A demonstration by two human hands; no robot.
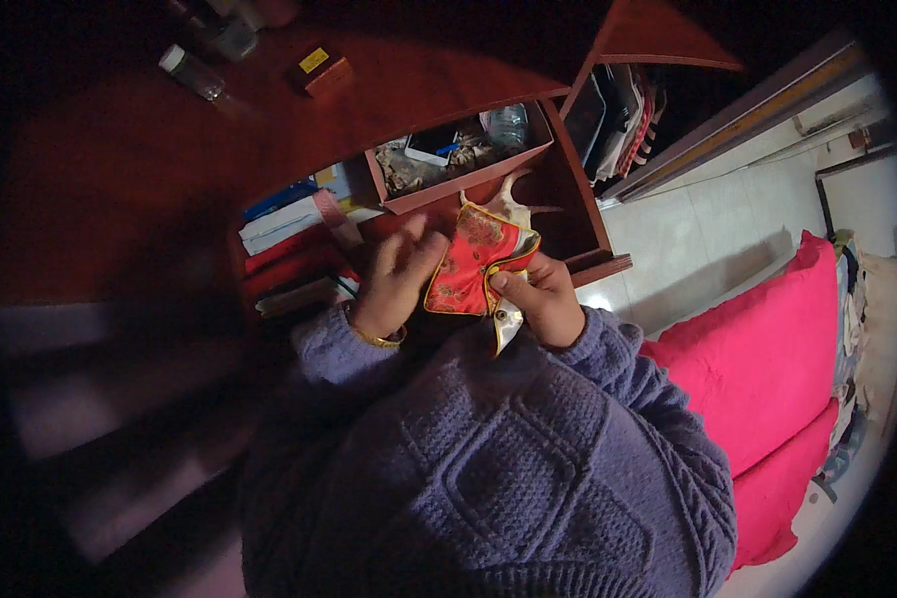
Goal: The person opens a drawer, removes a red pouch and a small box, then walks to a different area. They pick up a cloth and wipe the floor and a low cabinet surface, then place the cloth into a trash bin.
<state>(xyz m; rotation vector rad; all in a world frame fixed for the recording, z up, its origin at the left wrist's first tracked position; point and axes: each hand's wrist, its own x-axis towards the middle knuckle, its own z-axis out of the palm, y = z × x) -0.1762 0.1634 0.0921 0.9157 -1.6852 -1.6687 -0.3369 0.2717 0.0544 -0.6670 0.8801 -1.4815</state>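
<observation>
My right hand (544, 295) grips a red brocade pouch (463, 261) with yellow piping by its right edge. Its flap is folded back, with a white lining and a metal snap showing at the lower tip. Just left of the pouch, my left hand (401, 276) is raised with fingers apart and somewhat blurred, holding nothing. Both hands are above an open drawer (579, 202) of a reddish wooden desk. Behind the pouch, partly covered by it, lies a pale spiky seashell (510, 200).
An open box (460, 182) of small items stands in the drawer, beside papers and booklets (284, 224). On the desktop are a clear bottle (192, 72) and a small box (323, 72). Bright pink fabric (755, 351) is at the right, near hanging clothes (624, 112).
</observation>
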